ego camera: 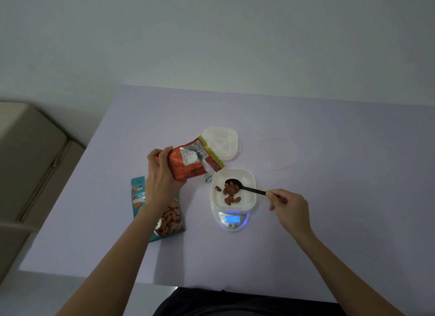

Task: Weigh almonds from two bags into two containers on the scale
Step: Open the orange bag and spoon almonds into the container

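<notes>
From my seat, nearest me on the left lies the teal almond bag [170,221], flat on the lilac table [329,245], partly under my left forearm and untouched. To its right stands the white kitchen scale [233,222] with its display lit blue; the figure looks like a single digit, but it is too blurred for me to trust.

On the scale sits the first white container [249,181], with a small heap of almonds [229,194] on its floor. My right hand [288,203] pinches the end of the black spoon [246,188] between thumb and curled fingers. The spoon's bowl hangs over the container's far side, just above the nuts, and it looks empty.

My left hand [162,174] is wrapped firmly round the orange foil bag [188,162], held off the table and tilted, its open mouth pointing towards the container's near-left rim.

I judge this to be the first portion, only begun: few nuts, a low reading. The next move calls for dipping the spoon into the bag's mouth and adding small loads while I watch the display, keeping the spoon's weight off the container.

Further back, the second container [221,143] waits empty just behind the bag, and a clear lid [276,153] lies well to its right.
</notes>
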